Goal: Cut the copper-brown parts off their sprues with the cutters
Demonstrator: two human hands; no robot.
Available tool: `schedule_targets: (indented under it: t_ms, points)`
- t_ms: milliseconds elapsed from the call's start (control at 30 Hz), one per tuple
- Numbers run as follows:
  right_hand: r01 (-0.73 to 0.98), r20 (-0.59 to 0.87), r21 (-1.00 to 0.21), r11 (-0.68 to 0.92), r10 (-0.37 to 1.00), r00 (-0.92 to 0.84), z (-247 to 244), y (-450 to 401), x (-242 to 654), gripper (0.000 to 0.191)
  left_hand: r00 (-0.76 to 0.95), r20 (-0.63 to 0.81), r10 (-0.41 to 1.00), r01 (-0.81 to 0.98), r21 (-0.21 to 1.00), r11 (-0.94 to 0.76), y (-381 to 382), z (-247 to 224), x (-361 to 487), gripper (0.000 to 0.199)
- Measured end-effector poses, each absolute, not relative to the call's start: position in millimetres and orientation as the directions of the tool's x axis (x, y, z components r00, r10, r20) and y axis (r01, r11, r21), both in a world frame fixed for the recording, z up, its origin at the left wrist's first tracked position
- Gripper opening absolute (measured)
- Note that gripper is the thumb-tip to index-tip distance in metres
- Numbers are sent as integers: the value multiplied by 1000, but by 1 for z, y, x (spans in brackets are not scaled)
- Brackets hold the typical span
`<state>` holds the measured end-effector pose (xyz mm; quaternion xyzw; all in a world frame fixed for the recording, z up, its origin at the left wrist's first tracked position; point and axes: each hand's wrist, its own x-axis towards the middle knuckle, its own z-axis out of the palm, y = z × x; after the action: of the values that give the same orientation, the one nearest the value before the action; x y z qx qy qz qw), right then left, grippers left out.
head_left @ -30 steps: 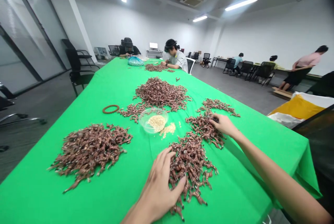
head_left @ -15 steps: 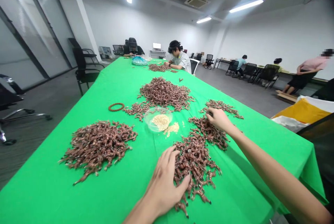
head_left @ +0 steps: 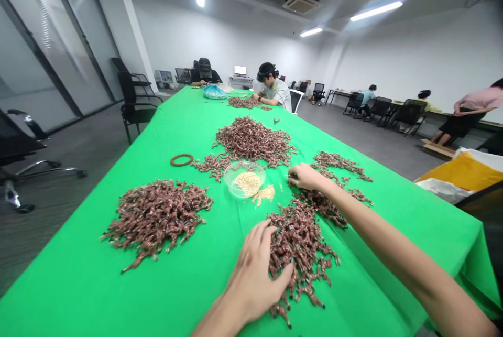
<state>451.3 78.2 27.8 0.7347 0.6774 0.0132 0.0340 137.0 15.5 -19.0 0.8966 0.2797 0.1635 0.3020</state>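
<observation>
Right hand (head_left: 307, 177) position has shifted leftward, from over the right pile of small brown figures (head_left: 329, 208) toward the clear bowl (head_left: 232, 184), and now sits between the two, at the upper-left edge of that pile. Its fingers are drawn narrow; whether they grip a piece cannot be told. Left hand (head_left: 261, 269) remains at the left side of the near pile of brown figures (head_left: 301, 240), thumb and fingers spread wide, with the fingertips against the figures. Clear bowl contains pale pieces (head_left: 248, 181); loose pale pieces (head_left: 264, 194) lie just beside it, on its right. Directly behind the bowl is the central pile (head_left: 255, 138); the left pile (head_left: 157, 216) lies well apart from both hands. Brown ring (head_left: 181, 164) rests flat on the green-covered surface (head_left: 176, 300), to the left of the bowl and behind the left pile
</observation>
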Motion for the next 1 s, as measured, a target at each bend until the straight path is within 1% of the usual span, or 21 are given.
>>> schedule_targets:
  t_ms: [133, 333, 467, 600, 667, 767, 833, 867, 900, 933, 1000]
  points:
    - [998, -60, 63, 10, 998, -6, 29, 60, 439, 20, 789, 144, 597, 388, 637, -666, 16, -20, 138, 63]
    - [995, -68, 63, 80, 995, -76, 31, 34, 426, 17, 789, 168, 591, 374, 633, -679, 15, -24, 138, 62]
    - [991, -61, 35, 129, 990, -127, 32, 27, 424, 16, 784, 196, 589, 364, 624, -692, 16, -27, 138, 62]
    - [990, 13, -35, 138, 990, -138, 37, 20, 424, 14, 785, 196, 588, 366, 619, -695, 17, -27, 139, 62]
    - [991, 67, -70, 118, 991, -114, 42, 14, 425, 17, 786, 189, 589, 368, 622, -691, 17, -26, 140, 62]
    - [987, 205, -155, 43, 979, -10, 48, -1, 434, 25, 787, 191, 586, 364, 624, -692, 17, -23, 139, 64]
    - [956, 378, -291, -33, 914, 146, 49, -13, 449, 23, 795, 201, 572, 355, 612, -707, 16, -22, 137, 68]
    - [940, 422, -332, -82, 878, 226, 48, -20, 460, 23, 803, 208, 558, 346, 600, -721, 16, -22, 136, 72]
    - [920, 437, -347, -181, 837, 329, 46, -26, 472, 24, 816, 216, 537, 332, 586, -739, 16, -22, 135, 79]
    - [881, 424, -348, -320, 785, 452, 43, -33, 485, 25, 833, 225, 505, 310, 567, -763, 15, -22, 134, 87]
    - [812, 412, -340, -475, 701, 583, 36, -48, 514, 27, 874, 239, 422, 254, 517, -818, 15, -22, 133, 107]
